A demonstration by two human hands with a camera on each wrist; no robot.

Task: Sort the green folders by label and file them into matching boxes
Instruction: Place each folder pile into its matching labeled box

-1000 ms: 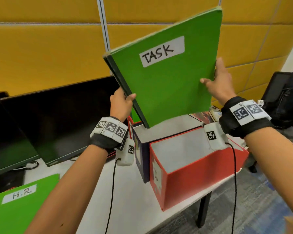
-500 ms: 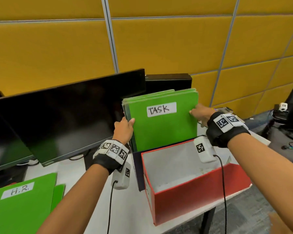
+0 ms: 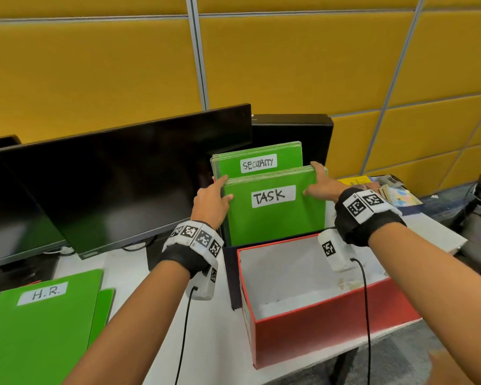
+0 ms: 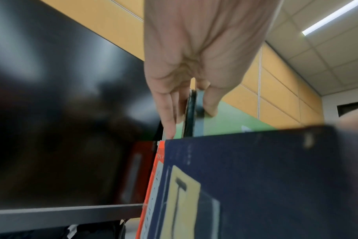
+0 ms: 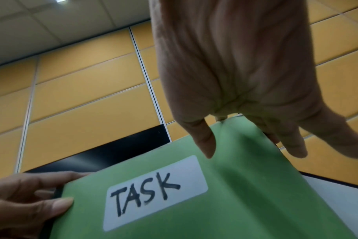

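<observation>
A green folder labelled TASK [image 3: 275,218] stands upright in a dark blue box [image 3: 230,273], just in front of a green SECURITY folder [image 3: 258,151]. My left hand [image 3: 221,190] pinches the TASK folder's top left corner. The left wrist view shows my left hand [image 4: 191,105] with the thumb on the front and the fingers behind the spine [image 4: 194,119]. My right hand [image 3: 315,180] grips the top right corner. In the right wrist view my right hand [image 5: 247,145] has the thumb on the TASK folder's [image 5: 225,210] cover and the fingers round its edge.
An open red box [image 3: 331,332] with nothing in it stands in front of the blue one. A green H.R. folder [image 3: 39,329] lies flat on the white table [image 3: 211,343] at lower left. Two dark monitors [image 3: 128,176] stand at the left. Books [image 3: 395,193] lie at far right.
Both hands have brought the TASK folder down from high in the air into the dark blue box. The SECURITY folder behind it has come into sight.
</observation>
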